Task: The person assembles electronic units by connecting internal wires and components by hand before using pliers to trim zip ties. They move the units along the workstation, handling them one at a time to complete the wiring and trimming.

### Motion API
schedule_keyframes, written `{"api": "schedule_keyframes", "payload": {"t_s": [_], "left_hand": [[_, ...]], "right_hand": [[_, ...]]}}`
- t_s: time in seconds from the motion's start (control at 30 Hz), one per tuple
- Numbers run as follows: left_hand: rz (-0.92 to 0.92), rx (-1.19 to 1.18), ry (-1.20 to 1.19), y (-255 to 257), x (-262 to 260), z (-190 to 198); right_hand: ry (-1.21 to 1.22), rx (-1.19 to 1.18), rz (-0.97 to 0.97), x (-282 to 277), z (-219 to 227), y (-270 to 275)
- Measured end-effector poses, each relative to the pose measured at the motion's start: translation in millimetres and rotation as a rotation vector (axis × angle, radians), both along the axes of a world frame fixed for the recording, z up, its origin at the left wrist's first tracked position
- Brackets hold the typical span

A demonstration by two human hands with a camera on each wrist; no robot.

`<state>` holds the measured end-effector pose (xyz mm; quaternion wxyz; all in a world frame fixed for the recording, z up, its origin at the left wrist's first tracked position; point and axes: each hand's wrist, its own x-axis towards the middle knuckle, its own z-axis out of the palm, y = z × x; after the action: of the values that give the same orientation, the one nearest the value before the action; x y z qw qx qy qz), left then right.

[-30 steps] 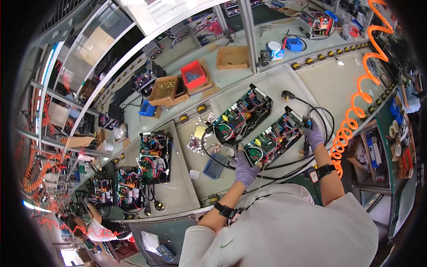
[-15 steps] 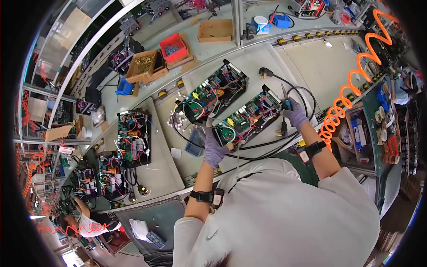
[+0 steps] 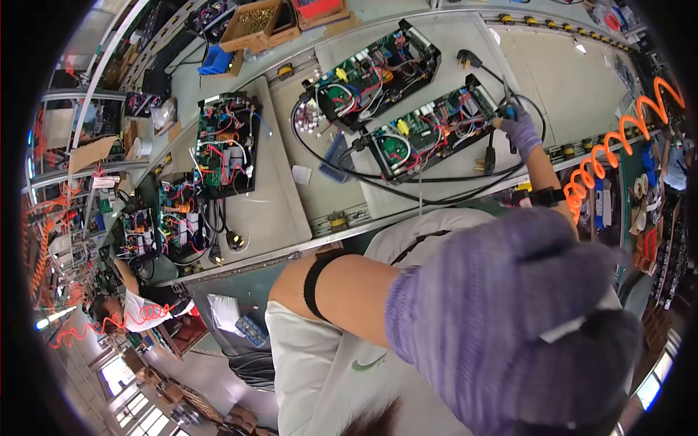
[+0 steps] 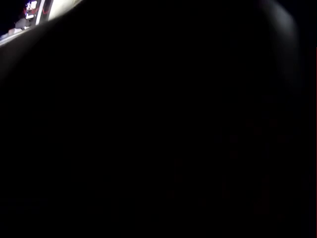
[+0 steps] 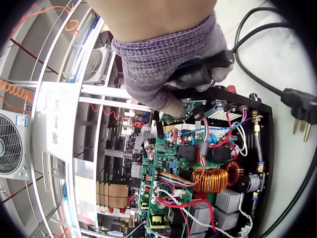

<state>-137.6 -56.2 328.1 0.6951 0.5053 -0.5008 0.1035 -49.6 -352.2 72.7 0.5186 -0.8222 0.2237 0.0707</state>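
My left hand (image 3: 502, 320), in a purple knitted glove, is raised close to the head camera, large and blurred; its fingertips are dark and I cannot tell what they hold. The left wrist view is almost black. My gloved right hand (image 3: 522, 132) grips a pointed hand tool (image 5: 198, 72) with a black and blue handle. That hand is at the right end of an uncased power unit (image 3: 432, 134), close over its end panel. Inside the unit are green circuit boards, a copper coil (image 5: 210, 180) and coloured wires. A second such unit (image 3: 378, 76) lies behind it.
Black cables with a plug (image 3: 467, 59) loop round the front unit. A blue tray (image 3: 336, 158) stands to its left. More open units (image 3: 227, 142) sit on a board at left. An orange coiled hose (image 3: 614, 156) hangs at right. Another person (image 3: 138, 312) is at far left.
My left hand has left the near left corner of the front unit and come up toward the head camera. The right hand stays at the unit's right end with the tool. The head view has shifted.
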Motion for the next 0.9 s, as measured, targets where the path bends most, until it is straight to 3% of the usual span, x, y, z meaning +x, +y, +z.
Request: {"api": "schedule_keyframes", "payload": {"t_s": [0.23,0.47,0.7,0.9], "left_hand": [[-0.149,-0.126,0.076,6.7,-19.5,-3.5],[-0.267,-0.194,0.139,18.1,-35.6,2.2],[-0.207,-0.202,0.151,22.8,-48.4,5.7],[-0.135,-0.17,0.111,19.9,-56.4,7.4]], "right_hand": [[0.049,0.046,-0.175,-1.6,-9.9,-2.1],[0.109,-0.04,-0.138,6.2,-13.8,-10.1],[0.111,-0.087,-0.187,7.0,-13.2,-1.1],[0.148,-0.131,-0.114,18.9,-21.5,-8.6]]}}
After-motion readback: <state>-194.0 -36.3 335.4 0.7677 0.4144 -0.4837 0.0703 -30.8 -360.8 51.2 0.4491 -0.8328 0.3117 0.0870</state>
